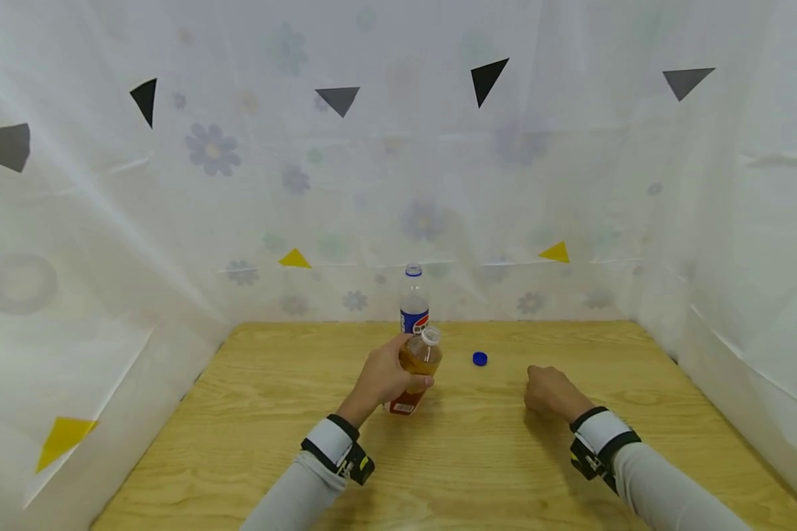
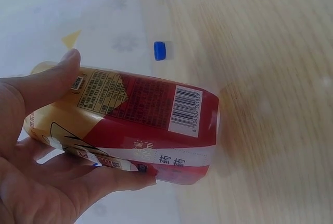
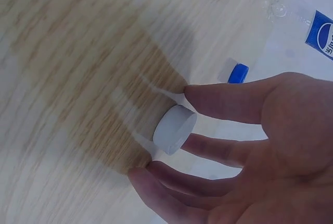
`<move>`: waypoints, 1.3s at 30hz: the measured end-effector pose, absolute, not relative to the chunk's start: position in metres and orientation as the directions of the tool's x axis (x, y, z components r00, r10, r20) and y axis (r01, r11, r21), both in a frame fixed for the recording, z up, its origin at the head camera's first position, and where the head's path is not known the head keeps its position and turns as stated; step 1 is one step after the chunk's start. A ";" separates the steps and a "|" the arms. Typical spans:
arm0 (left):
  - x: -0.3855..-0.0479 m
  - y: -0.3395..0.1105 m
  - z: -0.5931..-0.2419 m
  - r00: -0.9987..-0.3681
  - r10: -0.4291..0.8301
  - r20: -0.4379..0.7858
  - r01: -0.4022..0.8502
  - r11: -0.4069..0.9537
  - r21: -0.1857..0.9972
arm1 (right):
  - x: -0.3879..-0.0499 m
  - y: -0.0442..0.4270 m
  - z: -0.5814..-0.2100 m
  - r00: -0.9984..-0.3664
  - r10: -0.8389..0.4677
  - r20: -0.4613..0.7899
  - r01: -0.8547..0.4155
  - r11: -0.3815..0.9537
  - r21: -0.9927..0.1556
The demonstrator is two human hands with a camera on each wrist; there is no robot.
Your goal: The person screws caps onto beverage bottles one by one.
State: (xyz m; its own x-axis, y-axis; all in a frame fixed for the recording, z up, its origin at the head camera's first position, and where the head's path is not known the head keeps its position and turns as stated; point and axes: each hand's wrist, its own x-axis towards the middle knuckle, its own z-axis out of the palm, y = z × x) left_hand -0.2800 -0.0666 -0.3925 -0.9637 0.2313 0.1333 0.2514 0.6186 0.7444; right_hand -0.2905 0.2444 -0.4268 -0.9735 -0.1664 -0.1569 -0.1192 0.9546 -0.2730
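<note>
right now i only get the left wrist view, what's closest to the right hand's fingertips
Observer: A white cap, sitting among the fingers of the right hand; I can't tell whether they touch it.
Operator: ok and what's behind the bottle in the left hand
Observer: A blue-labelled bottle, standing upright.
Operator: is that one capped
Observer: No, its mouth looks bare in the head view.

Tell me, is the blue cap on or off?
Off: the blue cap lies on the table, apart from the blue-labelled bottle and the held bottle.
</note>
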 end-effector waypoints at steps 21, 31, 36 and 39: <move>-0.281 -0.068 -0.397 -0.955 0.237 0.179 0.288 0.599 0.747 | -0.296 0.249 -0.433 -0.971 -0.158 -0.179 -0.103 0.954 -0.280; -0.282 -0.069 -0.399 -0.960 0.218 0.175 0.274 0.616 0.739 | -0.291 0.246 -0.432 -0.979 -0.184 -0.085 -0.156 0.950 -0.270; -0.282 -0.069 -0.401 -0.958 0.224 0.179 0.281 0.611 0.740 | -0.293 0.242 -0.432 -0.981 -0.190 0.040 -0.193 0.931 -0.310; -0.280 -0.069 -0.401 -0.956 0.226 0.187 0.288 0.607 0.741 | -0.293 0.237 -0.430 -0.973 -0.201 0.109 -0.226 0.923 -0.312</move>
